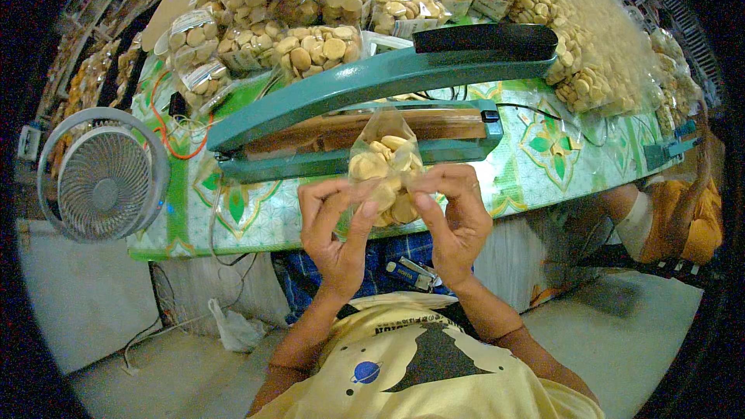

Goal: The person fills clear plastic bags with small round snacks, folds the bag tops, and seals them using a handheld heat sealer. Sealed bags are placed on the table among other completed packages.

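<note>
Both my hands pinch a small clear plastic bag of round, pale biscuits [387,180] over the near edge of the table. My left hand [336,224] grips its left side between thumb and fingers, and my right hand [455,218] grips the right side. The bag's upper end points away from me, over the near edge of a green impulse heat sealer [355,166]. The sealer's long arm [349,84] is raised, with a black handle [486,41] at its right end.
Filled biscuit bags [320,49] crowd the table's far side, with a large bag of biscuits [611,41] at right. A round fan [105,186] stands at left. A stapler [413,274] lies on my lap. Another person's leg [634,221] is at far right. Cords trail across the patterned tablecloth [553,145].
</note>
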### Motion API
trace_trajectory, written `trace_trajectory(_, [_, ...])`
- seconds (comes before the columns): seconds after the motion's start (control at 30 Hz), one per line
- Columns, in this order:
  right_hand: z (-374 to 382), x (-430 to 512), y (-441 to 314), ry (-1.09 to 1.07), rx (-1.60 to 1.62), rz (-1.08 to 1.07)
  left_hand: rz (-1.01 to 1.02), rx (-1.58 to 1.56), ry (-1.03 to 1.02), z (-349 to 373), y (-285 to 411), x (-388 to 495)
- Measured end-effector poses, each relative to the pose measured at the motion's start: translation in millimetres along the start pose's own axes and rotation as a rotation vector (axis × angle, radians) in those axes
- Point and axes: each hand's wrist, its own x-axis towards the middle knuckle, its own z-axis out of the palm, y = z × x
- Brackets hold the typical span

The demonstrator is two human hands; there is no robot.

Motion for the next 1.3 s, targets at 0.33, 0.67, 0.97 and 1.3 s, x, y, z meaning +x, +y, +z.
trace_trajectory(0.33, [-10.4, 36.4, 5.7, -0.223, 0.023, 0.038, 0.114, -0.133, -0.321, -15.9, -9.5, 47.7])
trace_trajectory(0.67, [-24.0, 40.9, 1.0, -0.226, 0.024, -0.174, 0.204, -0.192, -0.304, -29.7, -12.1, 48.6])
trace_trajectory(0.97, [-22.1, 51.6, 4.3, -0.324, -0.018, -0.061, 0.118, -0.139, -0.313, -23.5, -12.9, 53.5])
trace_trajectory(1.3, [-25.4, 58.1, 8.8, -0.376, 0.077, -0.127, 0.153, -0.173, -0.395, -28.6, -14.9, 59.3])
